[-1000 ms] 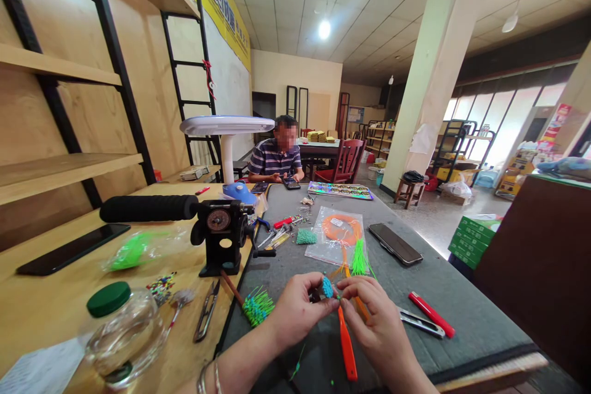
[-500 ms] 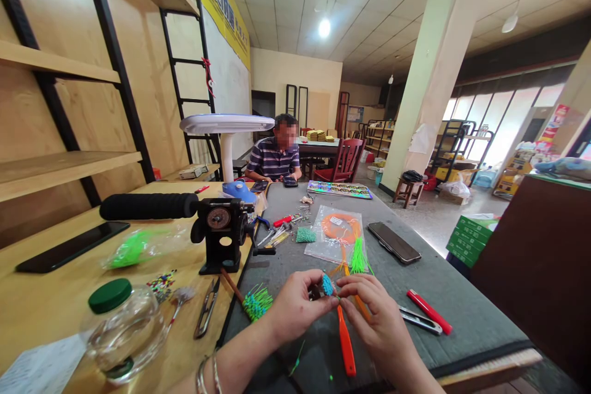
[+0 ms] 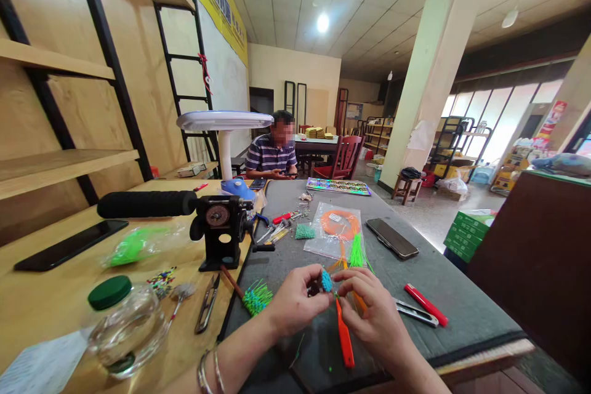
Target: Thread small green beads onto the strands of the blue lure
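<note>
"What's the left hand (image 3: 295,303) got?"

"Fingers curled, pinching a small teal bristly tuft (image 3: 327,281), lower middle of the frame."

"And the right hand (image 3: 373,314)?"

"Curled just beside it, hold unclear, above a flat orange strip (image 3: 345,341) on the grey bench (image 3: 443,283)."

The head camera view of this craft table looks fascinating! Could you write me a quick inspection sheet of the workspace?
Surface: grey padded tabletop beside a light wooden table.
Job's things: teal bristled piece between the hands; orange plastic strip below them; clear plastic bag holding orange and green strands.
Clutter: red utility knife, smartphone, thread snips, glass jar with green lid.
Hands: left hand grips the teal bristled piece; right hand is close beside it.
Cables: nothing seen.
Surroundings: seated person in a striped shirt, red wooden chair, white pillar.
</note>
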`<state>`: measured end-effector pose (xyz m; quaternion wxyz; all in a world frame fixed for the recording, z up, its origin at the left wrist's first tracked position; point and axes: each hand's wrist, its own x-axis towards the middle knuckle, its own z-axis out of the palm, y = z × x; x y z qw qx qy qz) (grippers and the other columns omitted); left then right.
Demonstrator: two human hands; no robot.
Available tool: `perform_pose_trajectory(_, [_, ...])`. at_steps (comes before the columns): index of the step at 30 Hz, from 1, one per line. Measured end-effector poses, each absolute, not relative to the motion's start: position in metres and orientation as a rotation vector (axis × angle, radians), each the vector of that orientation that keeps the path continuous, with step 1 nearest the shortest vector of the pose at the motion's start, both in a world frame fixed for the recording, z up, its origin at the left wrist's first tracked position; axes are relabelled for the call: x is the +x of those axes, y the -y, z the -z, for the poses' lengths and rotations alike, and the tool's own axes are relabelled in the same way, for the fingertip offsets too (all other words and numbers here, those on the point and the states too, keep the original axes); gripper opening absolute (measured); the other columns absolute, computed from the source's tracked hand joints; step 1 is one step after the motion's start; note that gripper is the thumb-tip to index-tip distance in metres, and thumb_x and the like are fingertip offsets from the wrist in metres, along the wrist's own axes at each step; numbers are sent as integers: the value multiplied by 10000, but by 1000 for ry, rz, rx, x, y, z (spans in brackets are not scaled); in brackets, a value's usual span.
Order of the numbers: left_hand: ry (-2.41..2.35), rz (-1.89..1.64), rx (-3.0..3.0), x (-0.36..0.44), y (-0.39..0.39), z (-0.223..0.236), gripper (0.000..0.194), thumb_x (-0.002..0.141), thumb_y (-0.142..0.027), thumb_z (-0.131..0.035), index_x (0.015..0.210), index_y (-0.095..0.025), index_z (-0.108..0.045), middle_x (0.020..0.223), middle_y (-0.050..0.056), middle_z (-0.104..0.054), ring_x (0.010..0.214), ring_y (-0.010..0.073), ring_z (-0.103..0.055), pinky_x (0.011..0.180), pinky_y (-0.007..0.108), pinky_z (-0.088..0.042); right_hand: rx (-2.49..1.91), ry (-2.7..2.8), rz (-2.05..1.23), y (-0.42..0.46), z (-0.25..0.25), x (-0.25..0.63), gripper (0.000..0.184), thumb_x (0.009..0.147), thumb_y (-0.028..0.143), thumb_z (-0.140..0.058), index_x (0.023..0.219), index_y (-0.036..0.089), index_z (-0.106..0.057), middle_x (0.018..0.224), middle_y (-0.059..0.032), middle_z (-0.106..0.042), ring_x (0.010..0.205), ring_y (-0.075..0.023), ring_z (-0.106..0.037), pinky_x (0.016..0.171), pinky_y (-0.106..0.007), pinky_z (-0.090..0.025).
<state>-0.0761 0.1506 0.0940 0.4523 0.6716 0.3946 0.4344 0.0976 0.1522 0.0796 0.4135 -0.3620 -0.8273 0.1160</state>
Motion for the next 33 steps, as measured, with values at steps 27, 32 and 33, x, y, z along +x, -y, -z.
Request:
perform_pose_trajectory(27, [-1259, -511, 2371, -149, -110, -88, 100, 745, -99, -536, 719, -180, -589, 821, 13, -613, 772, 148, -544, 692, 226, -389, -687, 2432, -129, -143, -96, 97, 164, 731, 95, -542, 796, 239, -587, 1123, -34, -642, 1066, -234, -526, 955, -475, -367])
perform_pose_trajectory(32, [-1311, -561, 2334, -154, -114, -87, 113, 727, -86, -518, 725, -178, -582, 746, 1, -606, 719, 142, -522, 649, 227, -361, -644, 2507, -207, -135, -99, 100, 178, 736, 77, -519, 784, 237, -581, 1146, -30, -622, 1113, -233, -489, 970, -462, -377])
perform_pose_trajectory(33, [-1329, -572, 2325, -155, -114, -87, 116, 721, -82, -517, 725, -177, -584, 737, -1, -604, 707, 140, -516, 639, 226, -354, -634, 2522, -214, -134, -100, 101, 178, 733, 77, -521, 782, 237, -580, 1150, -30, -618, 1120, -235, -483, 976, -466, -373])
